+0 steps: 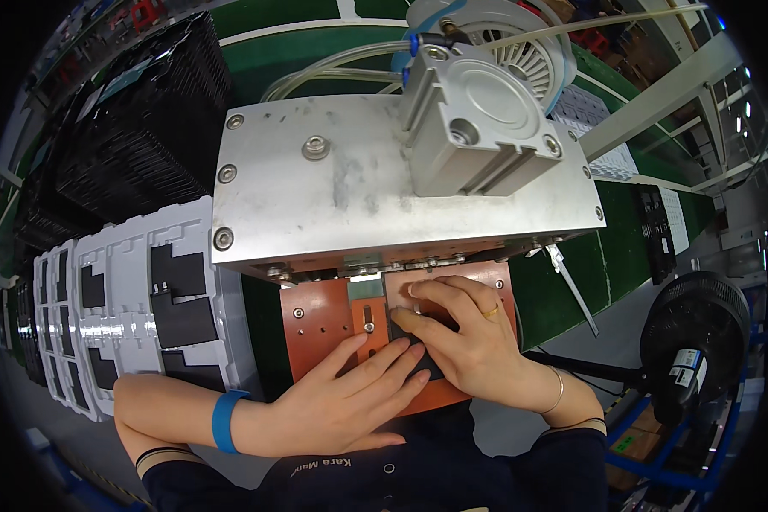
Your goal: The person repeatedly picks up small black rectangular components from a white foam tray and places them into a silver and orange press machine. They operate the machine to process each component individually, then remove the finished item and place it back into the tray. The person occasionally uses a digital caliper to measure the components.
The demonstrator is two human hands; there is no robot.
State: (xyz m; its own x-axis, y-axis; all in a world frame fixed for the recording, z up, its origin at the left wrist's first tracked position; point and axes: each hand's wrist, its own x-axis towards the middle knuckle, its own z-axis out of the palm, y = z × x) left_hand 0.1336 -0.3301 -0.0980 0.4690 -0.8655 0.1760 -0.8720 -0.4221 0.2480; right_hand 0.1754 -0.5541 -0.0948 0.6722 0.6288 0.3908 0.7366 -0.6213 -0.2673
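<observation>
A dark flat piece lies between my hands on the orange fixture plate, largely covered by my fingers. My left hand rests across the plate's near part with its fingers stretched out, fingertips touching the piece's left side. Bent over the piece from the right is my right hand, its thumb at the piece's far left edge and its other fingertips pressed down near the press's front. Just beyond my fingers stands the metal press, with a square air cylinder on top.
White trays with black flat parts stand on the left, in front of stacked black trays. A caliper-like metal tool lies right of the press. A black fan is at the far right; a white round fan stands behind.
</observation>
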